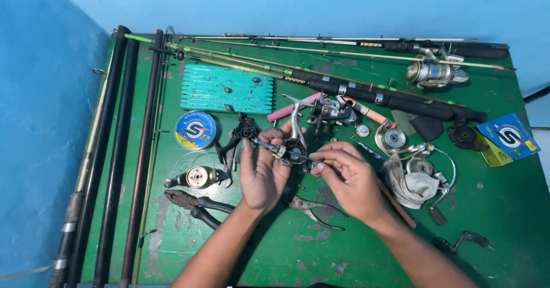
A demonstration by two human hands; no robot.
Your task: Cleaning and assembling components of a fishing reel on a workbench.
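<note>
Overhead, scuffed green table, blue walls

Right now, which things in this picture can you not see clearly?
Head view:
- Reel part: half hidden by the left hand; its kind is unclear.
- Right hand fingertips: the piece they pinch is too small.
- Pliers: jaws hidden under the hands.
- Rods: cut off by the bottom edge.
- Rag: covers part of a reel.

A: Bright, even light overhead; soft shadows beneath the forearms at lower centre.

B: Mostly sharp. The table edges bow slightly toward the frame's corners; faint glare on metal.
</note>
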